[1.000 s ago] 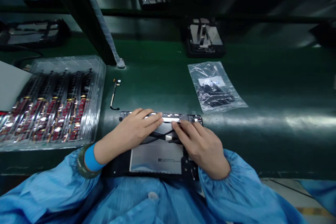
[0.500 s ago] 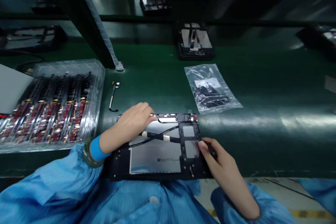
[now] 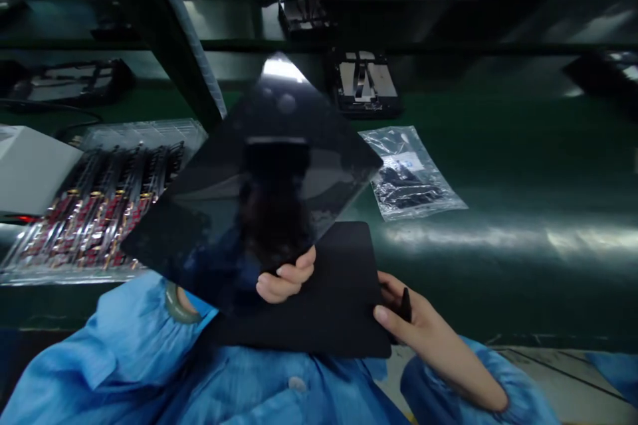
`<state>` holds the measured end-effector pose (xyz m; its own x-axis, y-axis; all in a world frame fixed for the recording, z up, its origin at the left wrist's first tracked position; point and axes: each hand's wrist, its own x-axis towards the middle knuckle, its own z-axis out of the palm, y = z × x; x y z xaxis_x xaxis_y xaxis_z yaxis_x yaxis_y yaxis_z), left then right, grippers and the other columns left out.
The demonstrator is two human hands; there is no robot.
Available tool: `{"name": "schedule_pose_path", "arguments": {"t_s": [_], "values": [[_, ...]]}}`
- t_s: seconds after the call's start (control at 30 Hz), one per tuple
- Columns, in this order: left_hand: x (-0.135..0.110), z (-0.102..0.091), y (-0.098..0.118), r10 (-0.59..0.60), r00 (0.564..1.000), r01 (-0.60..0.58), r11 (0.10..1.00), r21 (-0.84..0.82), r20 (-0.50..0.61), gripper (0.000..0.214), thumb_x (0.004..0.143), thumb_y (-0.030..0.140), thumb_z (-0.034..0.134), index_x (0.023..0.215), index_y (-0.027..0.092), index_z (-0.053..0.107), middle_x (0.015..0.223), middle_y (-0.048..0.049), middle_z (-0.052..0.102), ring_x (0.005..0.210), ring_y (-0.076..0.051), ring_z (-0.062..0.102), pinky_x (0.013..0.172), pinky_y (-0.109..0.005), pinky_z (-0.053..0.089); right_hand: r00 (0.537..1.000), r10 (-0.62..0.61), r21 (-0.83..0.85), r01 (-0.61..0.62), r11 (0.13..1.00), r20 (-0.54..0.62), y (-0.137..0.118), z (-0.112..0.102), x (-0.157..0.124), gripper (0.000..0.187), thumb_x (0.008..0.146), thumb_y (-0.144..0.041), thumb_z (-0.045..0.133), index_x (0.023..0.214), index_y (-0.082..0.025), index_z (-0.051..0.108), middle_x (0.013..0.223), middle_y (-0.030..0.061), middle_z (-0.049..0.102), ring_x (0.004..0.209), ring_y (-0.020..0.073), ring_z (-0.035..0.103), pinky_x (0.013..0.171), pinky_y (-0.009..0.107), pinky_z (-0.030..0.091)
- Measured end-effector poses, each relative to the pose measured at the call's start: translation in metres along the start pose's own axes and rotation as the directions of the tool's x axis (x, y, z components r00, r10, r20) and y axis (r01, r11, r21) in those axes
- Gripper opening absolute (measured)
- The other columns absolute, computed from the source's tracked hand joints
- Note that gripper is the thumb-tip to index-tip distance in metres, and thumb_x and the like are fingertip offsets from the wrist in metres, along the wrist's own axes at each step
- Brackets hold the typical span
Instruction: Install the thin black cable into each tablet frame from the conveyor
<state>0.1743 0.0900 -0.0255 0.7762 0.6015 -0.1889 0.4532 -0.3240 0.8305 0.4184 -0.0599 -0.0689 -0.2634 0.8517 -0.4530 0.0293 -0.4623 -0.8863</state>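
Observation:
My left hand is wrapped around the lower edge of a tablet. Its glossy black glass front faces me, tilted and turned cornerwise, with reflections on it. Beneath it a flat matte black pad lies at the table's near edge, partly covered by the tablet. My right hand is at the pad's right edge, thumb close to it. A slim black tool sticks up from between its curled fingers; its kind cannot be made out.
At left, a clear plastic tray holds rows of small circuit boards, beside a white box. A clear bag of dark parts lies on the green table. Another opened device sits behind; a slanted post rises at left.
The tablet, which lay with its inner parts upward, has been lifted and turned over by my left hand, exposing the black pad. My right hand has stayed about where it was.

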Motion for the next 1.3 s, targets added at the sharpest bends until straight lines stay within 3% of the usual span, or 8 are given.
{"name": "schedule_pose_path", "arguments": {"t_s": [0.07, 0.13, 0.27, 0.4, 0.77, 1.13, 1.23, 1.3], "values": [[-0.001, -0.003, 0.014, -0.001, 0.967, 0.032, 0.992, -0.120, 0.254, 0.042, 0.092, 0.009, 0.019, 0.056, 0.015, 0.039, 0.040, 0.0029, 0.036, 0.027, -0.006, 0.033, 0.037, -0.021, 0.034, 0.999, -0.017, -0.001, 0.017, 1.000, 0.030, 0.000, -0.001, 0.000, 0.055, 0.086, -0.051, 0.059, 0.130, -0.020, 0.047, 0.113, 0.0132, 0.061, 0.100, 0.0211, 0.062, 0.090, 0.036, 0.052], [-0.005, -0.008, 0.027, -0.012, 0.894, 0.199, 0.906, -0.374, 0.448, 0.037, 0.088, 0.005, 0.007, 0.063, 0.019, 0.030, 0.047, 0.0027, 0.030, 0.030, -0.006, 0.028, 0.034, -0.020, 0.030, 0.999, -0.025, 0.007, 0.024, 1.000, 0.037, 0.001, -0.002, 0.000, 0.056, 0.086, -0.052, 0.059, 0.130, -0.020, 0.047, 0.118, 0.0143, 0.060, 0.103, 0.0219, 0.062, 0.093, 0.038, 0.051], [-0.010, -0.013, 0.034, 0.098, 0.781, 0.543, 0.381, -0.748, 0.617, 0.043, 0.089, 0.011, -0.008, 0.073, 0.020, 0.031, 0.058, 0.0026, 0.023, 0.038, -0.008, 0.019, 0.035, -0.020, 0.019, 0.999, 0.030, 0.009, -0.030, 1.000, 0.044, 0.002, -0.003, 0.000, 0.061, 0.085, -0.055, 0.058, 0.133, -0.018, 0.045, 0.125, 0.0165, 0.056, 0.110, 0.0244, 0.059, 0.096, 0.040, 0.049], [-0.010, -0.013, 0.027, 0.017, 0.709, 0.696, 0.145, -0.703, 0.705, 0.044, 0.093, 0.020, -0.004, 0.073, 0.018, 0.035, 0.058, 0.0028, 0.026, 0.038, -0.007, 0.023, 0.037, -0.020, 0.018, 0.992, 0.109, -0.006, -0.109, 0.994, 0.064, 0.001, -0.004, 0.000, 0.068, 0.085, -0.057, 0.057, 0.137, -0.018, 0.039, 0.133, 0.0170, 0.050, 0.119, 0.0251, 0.053, 0.099, 0.037, 0.047], [-0.012, -0.009, 0.022, 0.045, 0.719, 0.694, -0.004, -0.720, 0.693, 0.039, 0.090, 0.024, 0.014, 0.069, 0.016, 0.046, 0.057, 0.0005, 0.031, 0.037, -0.007, 0.028, 0.037, -0.021, 0.015, 0.992, 0.090, 0.025, -0.092, 0.995, 0.085, 0.003, -0.003, 0.000, 0.067, 0.087, -0.053, 0.058, 0.139, -0.019, 0.035, 0.140, 0.0161, 0.043, 0.127, 0.0251, 0.046, 0.105, 0.038, 0.043], [-0.013, -0.010, 0.030, -0.047, 0.732, 0.681, 0.096, -0.726, 0.680, 0.040, 0.088, 0.026, 0.012, 0.068, 0.017, 0.046, 0.057, 0.0007, 0.031, 0.037, -0.008, 0.026, 0.039, -0.022, 0.015, 0.994, 0.077, -0.074, -0.072, 0.995, 0.072, 0.008, -0.004, -0.006, 0.084, 0.083, -0.049, 0.064, 0.149, -0.019, 0.023, 0.141, 0.0146, 0.042, 0.133, 0.0246, 0.040, 0.108, 0.040, 0.039], [-0.013, -0.016, 0.030, -0.260, 0.801, 0.587, 0.516, -0.624, 0.539, 0.040, 0.088, 0.033, 0.018, 0.069, 0.018, 0.050, 0.057, -0.0007, 0.041, 0.039, -0.011, 0.035, 0.041, -0.024, 0.030, 0.995, 0.025, -0.013, -0.026, 1.000, -0.092, 0.015, -0.006, -0.003, 0.076, 0.079, -0.054, 0.067, 0.141, -0.019, 0.041, 0.135, 0.0132, 0.049, 0.127, 0.0257, 0.047, 0.105, 0.038, 0.042], [-0.014, -0.019, 0.028, -0.432, 0.871, 0.491, 0.766, -0.415, 0.235, 0.041, 0.089, 0.039, 0.026, 0.067, 0.017, 0.053, 0.057, -0.0017, 0.048, 0.042, -0.014, 0.044, 0.046, -0.029, 0.039, 0.961, -0.004, 0.040, 0.015, 0.999, -0.277, 0.020, -0.011, 0.000, 0.066, 0.079, -0.058, 0.063, 0.133, -0.021, 0.051, 0.131, 0.0114, 0.054, 0.121, 0.0259, 0.052, 0.101, 0.037, 0.045]]}}
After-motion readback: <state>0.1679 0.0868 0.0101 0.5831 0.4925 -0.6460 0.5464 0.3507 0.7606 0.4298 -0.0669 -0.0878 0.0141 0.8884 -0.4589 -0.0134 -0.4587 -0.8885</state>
